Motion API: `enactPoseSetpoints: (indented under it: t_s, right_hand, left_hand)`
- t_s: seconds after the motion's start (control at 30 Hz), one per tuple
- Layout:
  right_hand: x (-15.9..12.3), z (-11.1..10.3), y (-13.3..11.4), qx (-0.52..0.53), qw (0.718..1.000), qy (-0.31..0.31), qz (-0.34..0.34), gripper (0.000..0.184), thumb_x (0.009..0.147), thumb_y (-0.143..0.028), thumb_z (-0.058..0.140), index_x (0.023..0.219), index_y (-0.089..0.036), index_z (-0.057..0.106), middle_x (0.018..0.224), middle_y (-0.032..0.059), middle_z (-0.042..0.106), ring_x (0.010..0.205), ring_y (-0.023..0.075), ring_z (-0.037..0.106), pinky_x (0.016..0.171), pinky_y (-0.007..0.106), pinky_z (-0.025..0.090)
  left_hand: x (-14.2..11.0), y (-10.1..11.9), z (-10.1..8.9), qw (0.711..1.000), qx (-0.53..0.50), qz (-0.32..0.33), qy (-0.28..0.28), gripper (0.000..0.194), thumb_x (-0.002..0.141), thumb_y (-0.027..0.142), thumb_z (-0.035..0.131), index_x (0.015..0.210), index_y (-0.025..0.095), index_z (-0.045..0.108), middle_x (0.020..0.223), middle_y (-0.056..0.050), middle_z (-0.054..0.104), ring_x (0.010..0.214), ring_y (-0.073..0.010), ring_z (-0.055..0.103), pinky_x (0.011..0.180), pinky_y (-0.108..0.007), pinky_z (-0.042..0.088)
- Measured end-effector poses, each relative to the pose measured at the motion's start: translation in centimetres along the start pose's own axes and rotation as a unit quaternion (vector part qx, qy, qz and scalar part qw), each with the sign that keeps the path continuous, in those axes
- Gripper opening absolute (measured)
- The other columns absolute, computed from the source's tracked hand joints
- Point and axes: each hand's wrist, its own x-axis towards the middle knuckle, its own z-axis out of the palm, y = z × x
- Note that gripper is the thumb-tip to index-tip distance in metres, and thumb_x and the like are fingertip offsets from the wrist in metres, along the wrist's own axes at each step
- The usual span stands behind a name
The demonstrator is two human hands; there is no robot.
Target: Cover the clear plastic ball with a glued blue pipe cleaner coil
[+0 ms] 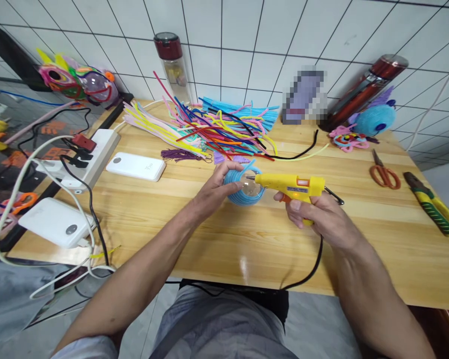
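Note:
My left hand is closed around a clear ball wrapped in blue pipe cleaner, just above or on the wooden table. Part of the ball's bare clear surface shows on its right side. In my right hand is a yellow glue gun with a black cord, its metal nozzle pointing left at the ball. The nozzle tip is at the edge of the blue coils near my left thumb; whether it touches I cannot tell. The fingers of my right hand wrap the gun's handle, by its orange trigger.
A pile of coloured pipe cleaners lies at the back. Scissors and green-yellow pliers lie right. White power banks, a power strip and cables fill the left. A glass bottle and a red flask stand behind.

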Motion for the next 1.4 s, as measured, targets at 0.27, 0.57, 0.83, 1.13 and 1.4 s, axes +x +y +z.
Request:
enactPoseSetpoints:
  t_s: [0.27,0.57,0.83,1.13,1.4]
  right_hand:
    - [0.3,0.5,-0.1,-0.008,1.0,-0.003,0.003,0.05,0.091,-0.065,0.078,0.066,-0.023,0.067,0.055,-0.0016,0.052,0.066,0.0195,0.06,0.071,0.036,0.05]
    - [0.1,0.5,0.3,-0.013,1.0,-0.01,-0.007,0.035,0.099,-0.054,0.073,0.102,-0.019,0.077,0.063,-0.0033,0.059,0.054,0.0137,0.048,0.06,0.032,0.042]
    - [0.2,0.6,0.0,-0.041,0.999,-0.006,-0.008,0.035,0.098,-0.051,0.07,0.102,-0.017,0.077,0.058,-0.0039,0.056,0.055,0.0152,0.051,0.059,0.032,0.042]
    - [-0.1,0.5,0.2,-0.051,0.999,-0.013,-0.003,0.033,0.099,-0.051,0.069,0.104,-0.019,0.078,0.059,-0.0037,0.056,0.055,0.0161,0.051,0.058,0.033,0.042]
    - [0.0,0.6,0.0,-0.061,0.998,0.011,-0.005,0.03,0.097,-0.05,0.07,0.095,-0.021,0.075,0.056,-0.0043,0.055,0.056,0.0162,0.052,0.062,0.033,0.044]
  left_hand:
    - [0.0,0.5,0.3,0.998,-0.064,-0.015,-0.019,0.048,0.083,0.05,0.088,0.111,0.026,0.057,0.109,-0.001,0.063,0.095,-0.0195,0.057,0.08,-0.031,0.045]
    - [0.0,0.9,0.5,0.999,-0.039,-0.02,-0.02,0.051,0.083,0.055,0.087,0.111,0.027,0.054,0.109,-0.001,0.064,0.098,-0.0203,0.059,0.081,-0.031,0.048]
    - [-0.1,1.1,0.5,0.999,-0.029,-0.013,-0.025,0.051,0.083,0.054,0.086,0.111,0.027,0.053,0.112,-0.001,0.064,0.107,-0.0226,0.06,0.088,-0.033,0.05]
    - [-0.1,1.1,0.5,0.999,-0.025,-0.009,-0.024,0.049,0.084,0.052,0.086,0.11,0.027,0.052,0.11,-0.001,0.063,0.107,-0.0221,0.059,0.087,-0.033,0.049]
    - [-0.1,1.0,0.5,0.999,-0.028,-0.008,-0.028,0.05,0.084,0.054,0.087,0.112,0.027,0.054,0.11,-0.001,0.062,0.105,-0.0218,0.058,0.085,-0.033,0.048]
